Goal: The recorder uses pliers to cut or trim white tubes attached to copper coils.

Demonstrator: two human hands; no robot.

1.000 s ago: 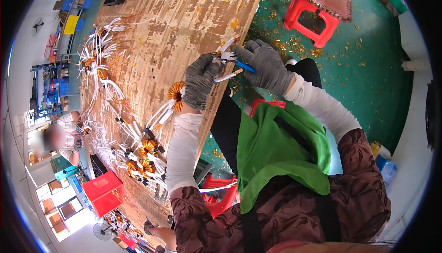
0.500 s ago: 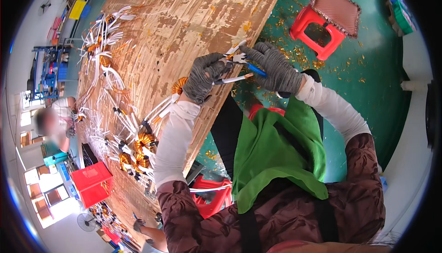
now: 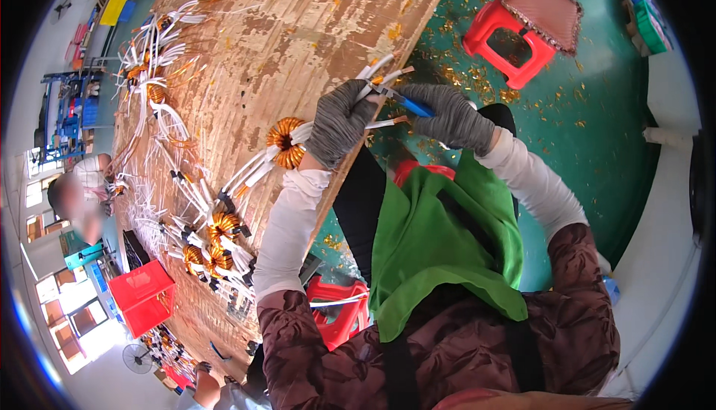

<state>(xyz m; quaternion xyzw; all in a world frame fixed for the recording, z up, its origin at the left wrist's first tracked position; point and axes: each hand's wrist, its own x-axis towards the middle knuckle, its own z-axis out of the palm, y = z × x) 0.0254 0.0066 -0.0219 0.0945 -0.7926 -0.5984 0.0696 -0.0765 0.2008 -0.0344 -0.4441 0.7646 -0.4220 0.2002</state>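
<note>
Holding, left hand (image 3: 341, 123): grey-gloved, fingers closed around white wires (image 3: 380, 66) near the right edge of the worktop (image 3: 298, 52).
Holding, right hand (image 3: 455, 118): grey-gloved too, wrapped around the blue handle of the pliers (image 3: 415, 106), their metal head up against the wires just beside the left fingers; the exact bite is too small to tell.
Orange coil (image 3: 286, 142): at the worktop, just beside the left wrist, partly hidden by it; some of its white leads run under the left hand, others fan toward the lower left.
Bare ends: orange-tipped, several above the pliers, 1 below, pointing right past the worktop edge.
Coil pile (image 3: 216, 250): on the worktop, left of the left sleeve, with white leads tangled around it.
Red bin (image 3: 142, 298): beyond that pile, lower left.
Green cloth (image 3: 447, 246): over the lap.
Red stool (image 3: 509, 45): on the green floor, upper right, topped by a brown cushion (image 3: 542, 7).
Co-worker (image 3: 89, 179): far left, across the worktop.
</note>
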